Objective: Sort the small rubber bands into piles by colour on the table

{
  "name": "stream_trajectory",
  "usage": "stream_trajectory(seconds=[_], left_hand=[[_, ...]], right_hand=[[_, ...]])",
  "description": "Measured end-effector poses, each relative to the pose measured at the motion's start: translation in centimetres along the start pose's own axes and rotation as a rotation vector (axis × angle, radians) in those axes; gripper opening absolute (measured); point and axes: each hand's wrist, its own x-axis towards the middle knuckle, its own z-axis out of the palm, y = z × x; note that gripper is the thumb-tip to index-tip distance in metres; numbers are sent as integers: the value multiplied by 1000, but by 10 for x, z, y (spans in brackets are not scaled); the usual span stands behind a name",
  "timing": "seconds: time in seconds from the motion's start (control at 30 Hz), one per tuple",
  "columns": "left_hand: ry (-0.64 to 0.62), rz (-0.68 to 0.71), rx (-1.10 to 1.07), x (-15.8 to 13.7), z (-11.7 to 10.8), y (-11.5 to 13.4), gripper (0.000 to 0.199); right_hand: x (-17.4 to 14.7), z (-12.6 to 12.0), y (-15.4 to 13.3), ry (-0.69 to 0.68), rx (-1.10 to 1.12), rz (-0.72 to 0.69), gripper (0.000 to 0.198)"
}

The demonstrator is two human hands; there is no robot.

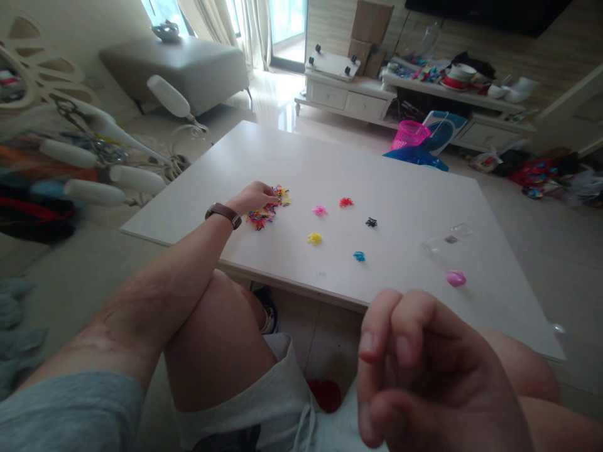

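My left hand point(257, 196) reaches over a mixed-colour pile of what look like small rubber bands point(261, 218), its fingers pinched down at the pile's far part; the fingertips are partly hidden. To its right lie small sorted heaps: a pink heap point(319, 211), a red heap point(346, 202), a yellow heap point(314, 238), a black heap point(371, 222) and a blue heap point(359, 256). Close to the camera, my right hand point(424, 370) is raised off the table's near edge, fingers curled toward the thumb, with nothing visible in it.
On the right of the white table point(405, 188) lie a clear bottle point(447, 239) and a pink egg-shaped object point(456, 279). A lamp with white shades point(136, 179) stands at the left. Beyond the table are a pink basket point(409, 134) and a white cabinet point(343, 100).
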Motion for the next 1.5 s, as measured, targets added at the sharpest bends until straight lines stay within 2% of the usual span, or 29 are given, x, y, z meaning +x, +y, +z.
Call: stream_trajectory(seconds=[0.07, 0.17, 0.37, 0.57, 0.67, 0.77, 0.9, 1.0, 1.1, 1.17, 1.23, 1.33, 1.5], left_hand=[[8, -4, 6, -1, 0, 2, 25], [8, -10, 12, -2, 0, 3, 23], [-12, -31, -26, -6, 0, 6, 21], [-14, -17, -12, -4, -1, 4, 21], [-16, -16, -12, -4, -1, 3, 24], [-24, -18, -12, -4, -1, 3, 26], [-50, -1, -38, -2, -1, 0, 28], [-70, 18, -82, 0, 0, -5, 30], [-79, 29, -120, 0, 4, -6, 31], [-100, 31, -149, -1, 7, -3, 31], [-144, 29, -182, -2, 11, 0, 29], [-212, 40, -194, -3, 16, 4, 29], [-256, 87, -140, 1, 24, 2, 30]], right_hand=[[48, 29, -40, 18, 87, -6, 31], [79, 54, -66, 9, 167, -13, 30], [76, 52, -60, 60, 193, 0, 29], [79, 52, -64, 44, 137, -51, 19], [76, 50, -63, 2, 54, -95, 14], [74, 41, -59, -67, -144, -208, 12], [84, 8, -49, -238, -647, -335, 15], [97, -24, -36, -500, -1023, -294, 19], [110, -50, -20, -787, -1266, -199, 19], [117, -60, -8, -936, -1368, -158, 18], [122, -65, 3, -1029, -1437, -139, 16], [124, -68, 14, -1078, -1506, -112, 13], [120, -72, 23, -1145, -1533, -42, 9]])
